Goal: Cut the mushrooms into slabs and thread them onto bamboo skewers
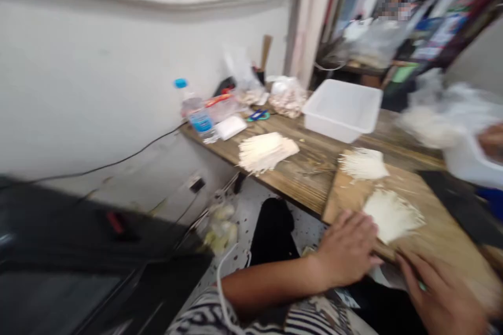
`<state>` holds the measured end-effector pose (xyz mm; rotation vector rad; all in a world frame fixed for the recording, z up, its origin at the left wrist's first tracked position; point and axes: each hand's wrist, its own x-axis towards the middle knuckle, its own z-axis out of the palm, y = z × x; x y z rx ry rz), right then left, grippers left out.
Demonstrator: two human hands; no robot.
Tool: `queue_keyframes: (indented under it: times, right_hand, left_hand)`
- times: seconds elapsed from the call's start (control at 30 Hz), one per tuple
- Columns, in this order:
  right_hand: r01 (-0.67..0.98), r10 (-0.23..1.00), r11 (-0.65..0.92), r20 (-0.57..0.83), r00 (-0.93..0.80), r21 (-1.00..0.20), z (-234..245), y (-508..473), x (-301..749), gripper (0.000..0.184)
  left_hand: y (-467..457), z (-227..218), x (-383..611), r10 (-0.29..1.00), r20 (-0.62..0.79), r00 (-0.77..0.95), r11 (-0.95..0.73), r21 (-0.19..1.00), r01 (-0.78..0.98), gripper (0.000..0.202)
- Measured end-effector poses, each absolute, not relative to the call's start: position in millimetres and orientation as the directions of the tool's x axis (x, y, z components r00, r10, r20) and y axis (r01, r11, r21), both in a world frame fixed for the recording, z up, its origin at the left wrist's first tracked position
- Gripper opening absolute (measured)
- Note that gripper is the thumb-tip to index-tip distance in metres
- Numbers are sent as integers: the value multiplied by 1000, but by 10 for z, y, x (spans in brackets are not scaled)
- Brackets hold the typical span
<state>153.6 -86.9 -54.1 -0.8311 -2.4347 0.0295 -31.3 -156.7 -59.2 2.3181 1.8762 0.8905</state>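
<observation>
A wooden board (444, 225) lies at the table's near right side. On it sit two pale, thin sheets with fringed edges, a nearer fringed sheet (393, 215) and a farther fringed sheet (363, 163). My left hand (349, 248) rests over the board's near edge beside the nearer sheet, fingers stretched out and flat. Blurred by motion, my right hand (444, 293) is at the board's near edge, right of my left hand. Its fingers are curled, and a small green spot shows between them; what it belongs to is hidden.
Left of the board lies a stack of fringed sheets (267, 152) on the wooden table (310, 180). Behind stand a translucent plastic tub (341, 110), filled plastic bags (288, 95) and a water bottle (200, 118). Another white tub (471, 159) stands at right, with someone's hand (491, 141) beside it.
</observation>
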Motion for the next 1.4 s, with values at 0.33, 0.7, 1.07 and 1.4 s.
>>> queue_keyframes:
  times: [0.33, 0.7, 1.07, 1.4]
  right_hand:
    - [692, 614, 719, 517, -597, -55, -539, -1112, 2150, 27]
    - [609, 605, 780, 414, -680, -139, -528, -1035, 2152, 47]
    - [641, 604, 766, 382, -700, -37, -478, -1007, 1986, 47]
    - [651, 609, 759, 350, -712, 2, -518, -993, 2014, 52]
  left_hand:
    - [-1516, -551, -244, 893, 369, 258, -332, 150, 931, 66]
    - [-1389, -589, -242, 857, 377, 350, -396, 49, 917, 56]
    - [-1390, -684, -228, 855, 378, 356, -369, -38, 929, 55]
    - [-1388, -450, -428, 916, 285, 281, -320, 100, 942, 63]
